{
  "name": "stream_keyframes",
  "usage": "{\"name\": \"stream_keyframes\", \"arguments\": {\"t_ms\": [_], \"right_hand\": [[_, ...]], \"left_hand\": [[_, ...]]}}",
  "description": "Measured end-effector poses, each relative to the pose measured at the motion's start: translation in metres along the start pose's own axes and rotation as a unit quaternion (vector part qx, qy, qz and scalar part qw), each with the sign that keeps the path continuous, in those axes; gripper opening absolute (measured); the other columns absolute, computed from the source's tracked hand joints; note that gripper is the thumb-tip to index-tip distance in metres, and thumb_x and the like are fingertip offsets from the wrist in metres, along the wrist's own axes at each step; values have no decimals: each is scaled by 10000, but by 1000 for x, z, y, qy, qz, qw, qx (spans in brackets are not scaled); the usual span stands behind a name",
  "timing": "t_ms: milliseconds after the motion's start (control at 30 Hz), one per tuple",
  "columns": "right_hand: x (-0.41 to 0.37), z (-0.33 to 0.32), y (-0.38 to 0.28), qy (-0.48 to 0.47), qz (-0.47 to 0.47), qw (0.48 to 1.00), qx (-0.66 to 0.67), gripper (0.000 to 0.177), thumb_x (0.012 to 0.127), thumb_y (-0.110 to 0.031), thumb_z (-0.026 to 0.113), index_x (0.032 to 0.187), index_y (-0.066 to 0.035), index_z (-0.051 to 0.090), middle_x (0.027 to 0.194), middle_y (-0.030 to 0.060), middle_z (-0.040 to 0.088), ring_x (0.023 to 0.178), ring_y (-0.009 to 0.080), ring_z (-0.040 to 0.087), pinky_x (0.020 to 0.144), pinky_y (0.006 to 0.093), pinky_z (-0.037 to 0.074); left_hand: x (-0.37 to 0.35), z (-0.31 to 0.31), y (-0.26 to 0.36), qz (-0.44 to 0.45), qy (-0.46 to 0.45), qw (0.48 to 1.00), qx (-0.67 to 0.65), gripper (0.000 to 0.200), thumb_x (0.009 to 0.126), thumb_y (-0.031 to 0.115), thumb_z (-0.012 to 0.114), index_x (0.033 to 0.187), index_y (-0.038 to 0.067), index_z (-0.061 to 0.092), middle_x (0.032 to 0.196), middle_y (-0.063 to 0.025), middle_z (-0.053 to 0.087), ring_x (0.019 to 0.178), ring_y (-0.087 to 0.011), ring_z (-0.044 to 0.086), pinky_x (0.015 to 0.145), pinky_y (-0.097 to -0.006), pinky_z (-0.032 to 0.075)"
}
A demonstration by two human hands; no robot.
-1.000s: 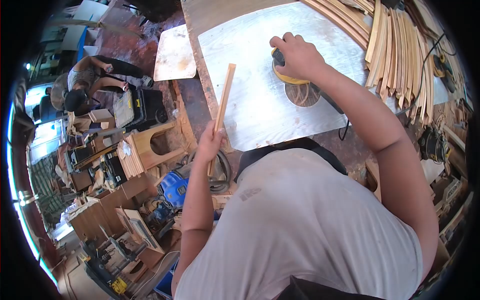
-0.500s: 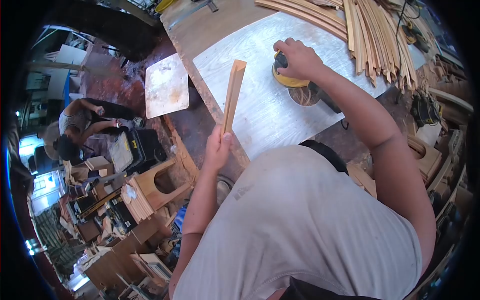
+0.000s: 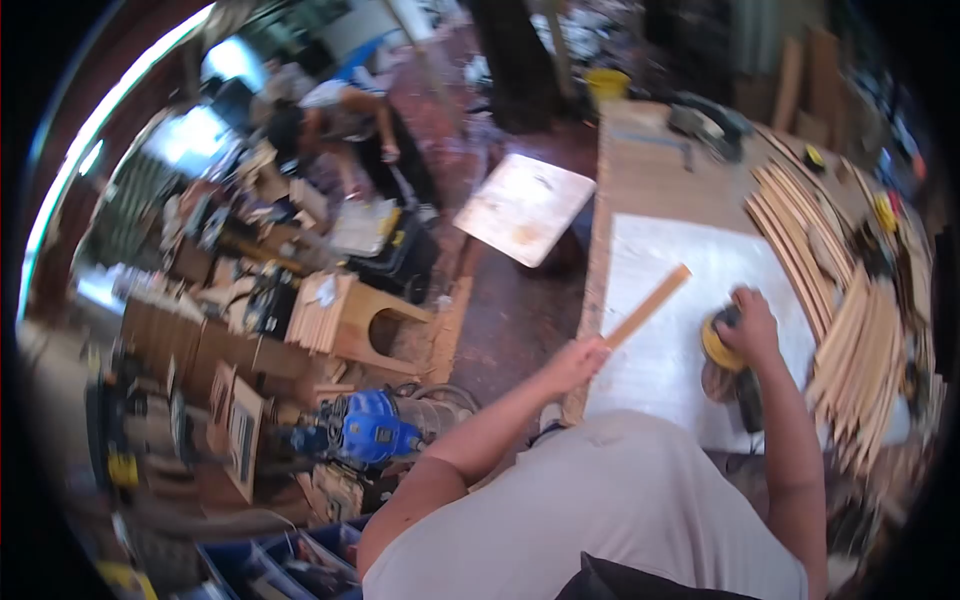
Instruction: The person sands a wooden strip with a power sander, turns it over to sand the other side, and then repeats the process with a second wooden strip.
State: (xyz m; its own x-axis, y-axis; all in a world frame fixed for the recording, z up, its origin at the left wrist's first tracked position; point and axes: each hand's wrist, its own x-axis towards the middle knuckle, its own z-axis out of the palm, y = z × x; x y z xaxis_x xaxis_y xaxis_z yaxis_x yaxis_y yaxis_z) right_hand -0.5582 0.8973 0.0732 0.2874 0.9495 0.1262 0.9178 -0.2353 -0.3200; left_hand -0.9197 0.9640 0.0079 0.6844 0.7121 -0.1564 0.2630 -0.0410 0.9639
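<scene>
My left hand (image 3: 580, 364) is closed around one end of a wooden strip (image 3: 650, 304). The strip's free end points up and to the right, over the edge of a pale sheet (image 3: 655, 255) on the workbench. My right hand (image 3: 752, 325) grips the top of a yellow and black sander (image 3: 716, 340). That sander is over the pale sheet, with a round brownish patch or hole showing just below it. Motion blur hides the finer details of both hands.
Wooden strips (image 3: 855, 365) are piled on the bench's right side. A small white-topped table (image 3: 525, 210) stands left of the workbench (image 3: 680, 180). Further left, another person (image 3: 350, 120) bends near a black toolbox (image 3: 385, 262). A blue machine (image 3: 375, 428) sits on the lower left.
The camera view has turned left, so the bench appears further right and the blue machine shows. The left hand's strip now leans more to the right. Both hands keep their holds.
</scene>
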Motion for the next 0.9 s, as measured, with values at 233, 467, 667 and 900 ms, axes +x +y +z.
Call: {"name": "stream_keyframes", "arguments": {"t_ms": [233,467,667,900], "right_hand": [[-4,-7,-12,-7,-1,1000,24,558,670,-211,840,1132,-142,535,1072,114,581,1036,340,604,849,475,535],[-5,-4,-14,11,35,999,17,540,677,-220,822,1128,-146,536,1080,110,580,1027,341,603,842,474,535],[-3,7,-3,44,6,999,15,540,679,-258,826,1124,-134,545,1054,130,596,1024,355,602,842,477,527],[-1,5,3,0,42,999,-16,609,714,-349,822,1214,-128,552,1123,174,614,1072,381,608,880,480,526]], "left_hand": [[-20,-12,6,25,32,996,75,317,1062,327,488,904,54,522,671,-2,525,598,-97,530,559,-285,446],[-33,-18,-35,-30,-79,973,216,321,1011,355,515,1050,41,570,906,-207,654,870,-376,652,766,-481,492],[-9,17,-56,-46,1,967,252,323,1024,367,476,1132,81,577,995,-249,653,952,-414,646,813,-502,496],[12,31,-44,-176,26,955,238,455,1036,433,409,1055,22,604,992,-273,663,968,-446,646,826,-544,496]]}}
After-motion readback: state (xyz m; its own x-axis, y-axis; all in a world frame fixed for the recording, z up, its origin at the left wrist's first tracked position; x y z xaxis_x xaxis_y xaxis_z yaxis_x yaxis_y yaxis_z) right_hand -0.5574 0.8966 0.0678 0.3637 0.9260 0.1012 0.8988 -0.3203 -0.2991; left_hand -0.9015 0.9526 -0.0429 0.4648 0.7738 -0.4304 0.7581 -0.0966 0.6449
